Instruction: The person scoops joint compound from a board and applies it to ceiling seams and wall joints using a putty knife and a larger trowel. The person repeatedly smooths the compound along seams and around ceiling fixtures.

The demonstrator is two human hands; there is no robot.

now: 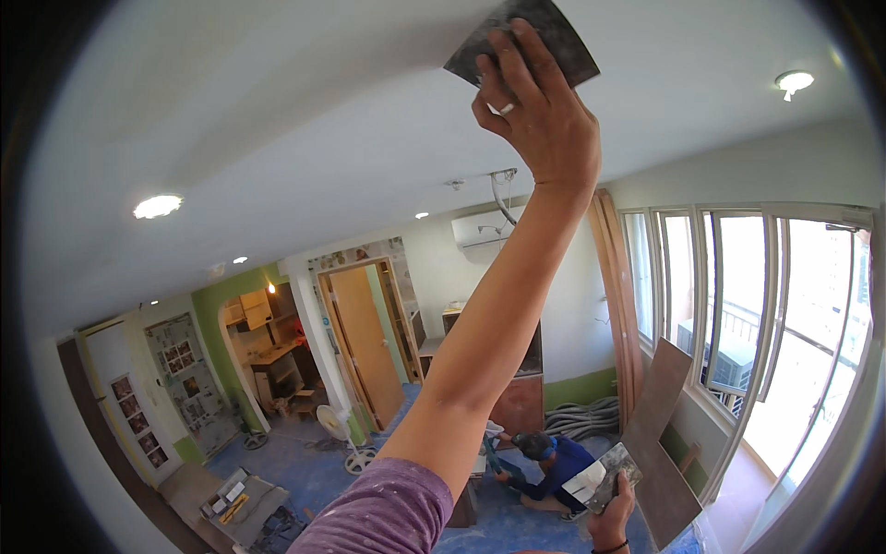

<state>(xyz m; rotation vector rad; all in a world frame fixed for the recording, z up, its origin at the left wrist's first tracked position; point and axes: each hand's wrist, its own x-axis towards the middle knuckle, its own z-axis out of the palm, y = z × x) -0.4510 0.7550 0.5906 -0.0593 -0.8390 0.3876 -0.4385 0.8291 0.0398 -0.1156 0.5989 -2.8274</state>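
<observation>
My left hand [540, 111] is raised overhead and grips a wide, dark, putty-stained scraper blade [544, 37]. The blade lies flat against the white ceiling [305, 120], and my fingers press on its back. My left arm, in a purple paint-speckled sleeve, reaches up from the lower edge. Low at the right, my right hand [611, 522] holds a flat metal trowel [600, 478] carrying a smear of white filler. That hand wears a dark band at the wrist.
Below, a person in a blue shirt [549, 462] crouches on the blue-covered floor. A brown board [660, 425] leans by the windows [738, 314]. Also here are a wall air conditioner [480, 229], an orange door [365, 342], a floor fan [334, 427], recessed ceiling lights [157, 205] and hanging ceiling wires [501, 194].
</observation>
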